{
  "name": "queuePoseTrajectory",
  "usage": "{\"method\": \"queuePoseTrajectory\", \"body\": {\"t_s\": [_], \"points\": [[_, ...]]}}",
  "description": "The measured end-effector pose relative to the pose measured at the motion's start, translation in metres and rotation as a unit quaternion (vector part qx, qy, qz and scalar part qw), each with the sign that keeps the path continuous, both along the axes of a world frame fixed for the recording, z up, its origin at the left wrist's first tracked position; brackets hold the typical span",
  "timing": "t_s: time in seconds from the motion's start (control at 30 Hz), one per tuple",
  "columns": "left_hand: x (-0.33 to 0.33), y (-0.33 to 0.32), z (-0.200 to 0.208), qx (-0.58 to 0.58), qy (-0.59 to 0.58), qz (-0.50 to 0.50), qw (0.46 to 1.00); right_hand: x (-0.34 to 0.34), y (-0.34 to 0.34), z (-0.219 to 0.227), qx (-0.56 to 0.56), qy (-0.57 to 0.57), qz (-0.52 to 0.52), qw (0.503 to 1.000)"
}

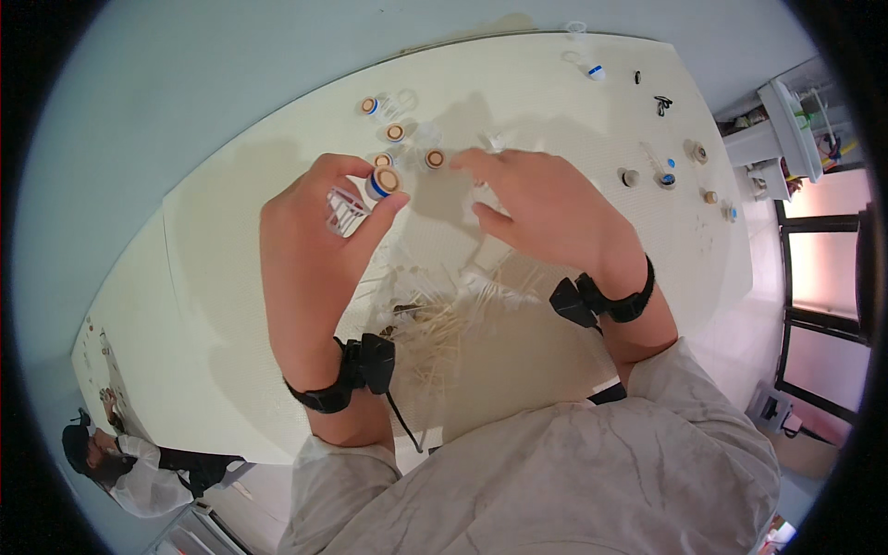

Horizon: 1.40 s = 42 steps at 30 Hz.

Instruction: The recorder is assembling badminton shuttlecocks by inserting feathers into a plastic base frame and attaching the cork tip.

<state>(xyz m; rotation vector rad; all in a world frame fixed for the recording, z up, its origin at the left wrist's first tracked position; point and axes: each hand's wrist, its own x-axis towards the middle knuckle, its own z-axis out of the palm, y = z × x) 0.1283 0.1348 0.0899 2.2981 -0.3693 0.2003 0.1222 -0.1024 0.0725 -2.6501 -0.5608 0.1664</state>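
My left hand (319,236) is closed around a small clear plastic bottle (339,215) with a blue ring and a tan, round end (384,182), pinched between thumb and forefinger. Several similar pieces with tan round ends stand just beyond it, among them one piece (395,133) and another (434,159) close to my right fingertips. My right hand (550,199) hovers over the table with thumb and forefinger apart, and I see nothing between them. Behind its forefinger a small clear plastic bit (496,141) partly shows.
Below my hands lies a heap of thin pale sticks (430,333) with clear plastic on the white table (231,370). Small round caps (630,177) and black bits (662,104) are scattered at right. Another person (120,462) is at the table's far left; white bins (786,139) stand at right.
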Motion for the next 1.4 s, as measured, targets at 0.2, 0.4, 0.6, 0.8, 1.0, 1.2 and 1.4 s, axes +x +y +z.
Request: {"method": "queuePoseTrajectory", "body": {"t_s": [0.2,0.4,0.6,0.8,1.0,1.2,1.4], "points": [[0.000,-0.008,-0.009,0.035,0.090,-0.102,0.990,-0.002,0.001,0.024,0.326,-0.077,0.025,0.942],[-0.005,-0.019,-0.008,-0.063,0.093,-0.158,0.981,-0.008,0.012,0.022,0.409,-0.091,0.077,0.905],[-0.008,-0.022,-0.002,-0.135,0.091,-0.171,0.972,-0.009,0.004,0.025,0.404,-0.087,0.067,0.908],[-0.008,-0.029,-0.012,-0.093,0.072,-0.171,0.978,-0.010,0.013,0.020,0.317,-0.020,0.044,0.947],[-0.005,-0.018,0.001,-0.064,-0.012,-0.045,0.997,0.002,0.021,0.009,0.394,-0.061,0.000,0.917],[-0.001,-0.003,0.010,-0.139,-0.056,0.128,0.980,0.041,0.015,-0.062,0.136,-0.223,0.018,0.965],[-0.005,-0.009,0.010,-0.145,-0.046,0.093,0.984,0.038,0.037,-0.095,0.070,-0.296,0.028,0.952]]}}
